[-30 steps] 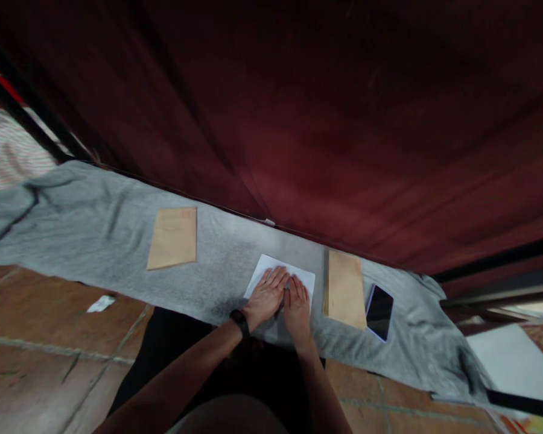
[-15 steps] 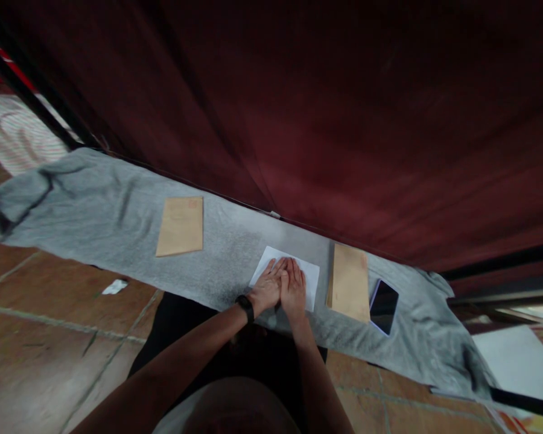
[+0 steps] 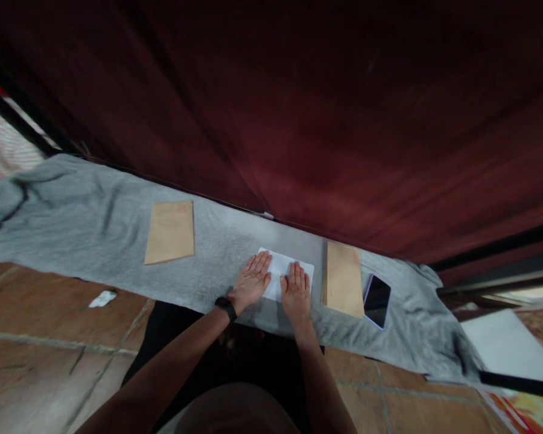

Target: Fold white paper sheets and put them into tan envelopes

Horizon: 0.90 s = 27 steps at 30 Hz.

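Note:
A white sheet of paper (image 3: 275, 265) lies on the grey cloth (image 3: 226, 241) in front of me. My left hand (image 3: 251, 281), with a black band at the wrist, rests flat over the paper's left side, fingers stretched out. Over the right side lies my right hand (image 3: 295, 293), also flat and open. A strip of paper shows between the two hands. To the right is a stack of brown envelopes (image 3: 344, 280); farther left on the cloth lies another brown envelope or small pile (image 3: 170, 232).
A phone (image 3: 377, 301) with a dark screen lies right of the envelope stack. Behind the cloth rises a dark red fabric panel (image 3: 298, 150). On the tiled floor (image 3: 40, 307) to the left is a crumpled white scrap (image 3: 102, 299). A white board or sheet (image 3: 509, 343) stands at the lower right.
My hands, which were together with fingers overlapping at the paper's middle, have moved apart to its left and right sides. The whole view has shifted slightly.

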Available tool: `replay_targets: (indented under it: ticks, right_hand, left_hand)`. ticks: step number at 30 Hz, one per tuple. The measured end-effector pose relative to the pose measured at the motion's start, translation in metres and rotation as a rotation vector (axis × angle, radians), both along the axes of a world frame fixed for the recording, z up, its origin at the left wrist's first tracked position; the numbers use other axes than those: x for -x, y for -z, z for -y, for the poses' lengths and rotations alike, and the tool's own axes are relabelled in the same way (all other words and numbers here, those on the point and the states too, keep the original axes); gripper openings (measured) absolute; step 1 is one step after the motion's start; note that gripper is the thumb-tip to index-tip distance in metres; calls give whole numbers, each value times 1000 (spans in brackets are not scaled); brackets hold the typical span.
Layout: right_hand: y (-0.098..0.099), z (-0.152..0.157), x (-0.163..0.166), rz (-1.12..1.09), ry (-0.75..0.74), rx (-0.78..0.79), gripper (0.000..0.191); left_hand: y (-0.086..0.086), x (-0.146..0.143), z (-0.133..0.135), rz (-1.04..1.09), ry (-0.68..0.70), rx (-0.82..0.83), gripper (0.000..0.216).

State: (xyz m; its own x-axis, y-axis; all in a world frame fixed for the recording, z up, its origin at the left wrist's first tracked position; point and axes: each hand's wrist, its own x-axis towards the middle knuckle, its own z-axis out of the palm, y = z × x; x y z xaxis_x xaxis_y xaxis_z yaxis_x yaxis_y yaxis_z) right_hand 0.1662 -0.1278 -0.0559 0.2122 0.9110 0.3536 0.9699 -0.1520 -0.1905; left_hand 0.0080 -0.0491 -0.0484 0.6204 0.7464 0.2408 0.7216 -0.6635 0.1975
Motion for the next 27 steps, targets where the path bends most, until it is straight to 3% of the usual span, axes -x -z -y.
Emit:
replay_targets:
  ticks: [14,18,24,27]
  right_hand:
    - [5,28,-23,-59,91,-56,59]
    - [3,29,-18,-89,124,-92,57]
    - [-14,-3,11,-219,-50,35,54]
    - [-18,-15,16,-221,-83,79,54]
  left_hand:
    - [0,30,-5,-6,-182,4,60]
    - [-5,22,3,12,-251,-25,61]
    - [-5,-26,19,-10,21,-17,60]
    - [0,-40,18,-43,59,2,61]
